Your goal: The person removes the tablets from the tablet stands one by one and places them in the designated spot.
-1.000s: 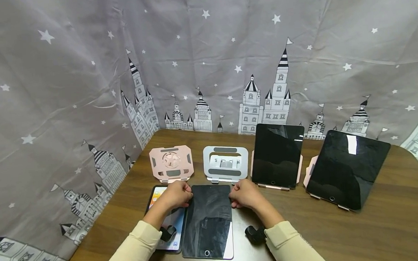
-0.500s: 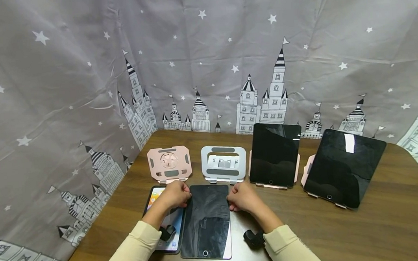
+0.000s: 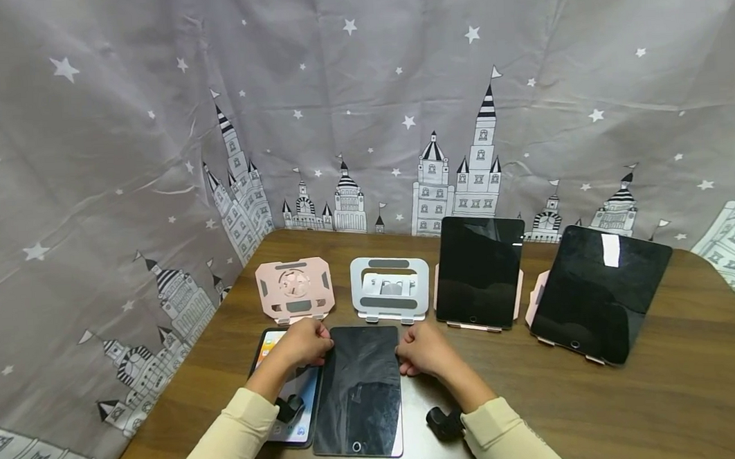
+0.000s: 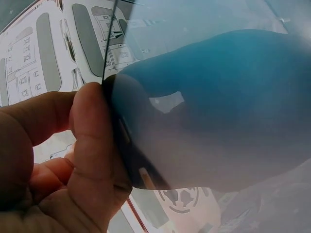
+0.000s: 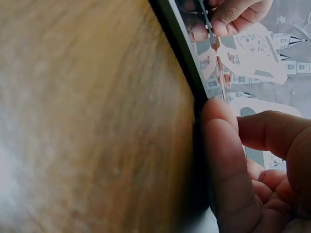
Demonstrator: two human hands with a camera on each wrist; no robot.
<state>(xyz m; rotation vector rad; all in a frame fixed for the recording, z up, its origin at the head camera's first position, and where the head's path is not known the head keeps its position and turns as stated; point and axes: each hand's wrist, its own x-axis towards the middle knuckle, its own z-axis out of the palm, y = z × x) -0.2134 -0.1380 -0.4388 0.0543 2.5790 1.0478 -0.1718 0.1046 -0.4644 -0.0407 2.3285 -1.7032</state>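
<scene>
Grey cloth [image 3: 151,144] printed with castles and stars at the back, brown wood desk [image 3: 693,365] below. Centre of it: left hand [image 3: 307,342] has fingers curled, pinching the dark tablet [image 3: 358,389] by its left edge near the top corner. Right hand [image 3: 424,349] mirrors that on the right edge. So the tablet sits between the hands, screen up, home button toward the person. Can't tell if its top edge is off the desk.

Lit tablet [image 3: 306,385] lies under the left hand and forearm, just beside the dark one.

Risks, my read: fingertip-only hold on slim edges, so uneven pull could twist it or slip a corner. Left side dropping could hit the lit screen. Pushing it forward could bump the pale grey stand [image 3: 389,303] just beyond the hands.

Counts: 2 hands. 4 tablets: 1 held, 1 lit, upright tablet [image 3: 480,272] and skewed tablet [image 3: 598,293] right of the right hand, each on a pink stand. 4 stands: those 2, the grey, plus a bare pink stand [image 3: 297,295] beyond the left hand.
</scene>
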